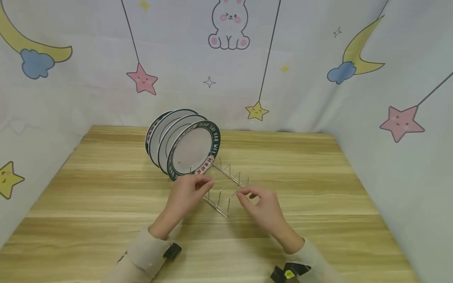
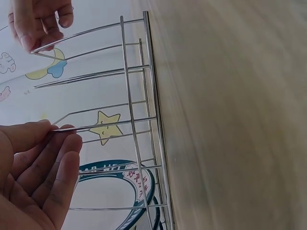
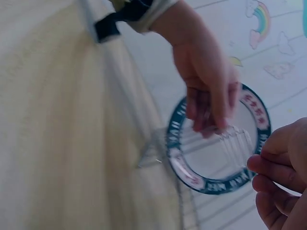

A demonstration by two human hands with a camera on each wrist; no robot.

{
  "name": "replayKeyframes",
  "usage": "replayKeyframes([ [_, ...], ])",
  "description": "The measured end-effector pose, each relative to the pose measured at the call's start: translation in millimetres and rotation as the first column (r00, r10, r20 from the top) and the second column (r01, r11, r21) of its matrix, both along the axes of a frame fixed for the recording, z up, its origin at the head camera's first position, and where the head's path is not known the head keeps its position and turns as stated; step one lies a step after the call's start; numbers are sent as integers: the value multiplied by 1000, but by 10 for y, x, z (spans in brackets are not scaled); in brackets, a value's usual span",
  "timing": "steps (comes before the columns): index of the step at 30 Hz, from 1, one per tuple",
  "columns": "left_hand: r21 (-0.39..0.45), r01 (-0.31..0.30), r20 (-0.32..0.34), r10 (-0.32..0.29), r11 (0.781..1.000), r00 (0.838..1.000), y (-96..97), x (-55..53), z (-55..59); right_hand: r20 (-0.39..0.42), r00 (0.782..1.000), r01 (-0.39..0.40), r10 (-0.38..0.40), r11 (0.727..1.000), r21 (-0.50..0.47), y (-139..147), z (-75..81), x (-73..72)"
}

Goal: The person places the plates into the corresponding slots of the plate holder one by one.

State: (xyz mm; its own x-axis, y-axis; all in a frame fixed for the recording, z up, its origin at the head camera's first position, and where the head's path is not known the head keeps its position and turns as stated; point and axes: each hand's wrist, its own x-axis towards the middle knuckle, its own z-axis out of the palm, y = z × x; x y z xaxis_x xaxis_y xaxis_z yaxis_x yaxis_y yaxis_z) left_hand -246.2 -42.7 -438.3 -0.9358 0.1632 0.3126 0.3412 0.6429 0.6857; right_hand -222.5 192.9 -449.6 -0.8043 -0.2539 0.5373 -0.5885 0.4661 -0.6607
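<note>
A silver wire dish rack [image 1: 216,207] stands on the wooden table, running diagonally between both hands. In its far-left part several round plates [image 1: 194,148] lean upright in a row, pale in the middle with dark green, lettered rims. My left hand [image 1: 185,193] pinches the top of one wire divider between thumb and forefinger, as the left wrist view also shows at the hand [image 2: 41,165]. The right hand [image 1: 264,204] pinches the outermost divider at the rack's near end. The front plate's lower edge is partly hidden behind my left hand.
The wood-grain table [image 1: 311,228] reaches to a white cloth backdrop [image 1: 311,51] printed with moons, stars and a rabbit. More cloth closes off the left and right sides. Dark straps [image 1: 172,251] sit around both sleeve cuffs.
</note>
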Motion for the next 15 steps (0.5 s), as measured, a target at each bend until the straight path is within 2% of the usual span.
replayKeyframes([
  [3,6,-1,13,0,1000,1000,-16,15,1,-9,999,50,-50,998,-39,108,77,-68],
  [7,28,4,34,-5,1000,999,-44,45,4,-5,996,86,-86,993,-76,205,99,-161],
  [15,59,9,50,-12,998,999,-113,106,9,91,996,2,-1,1000,-11,164,-49,-243],
])
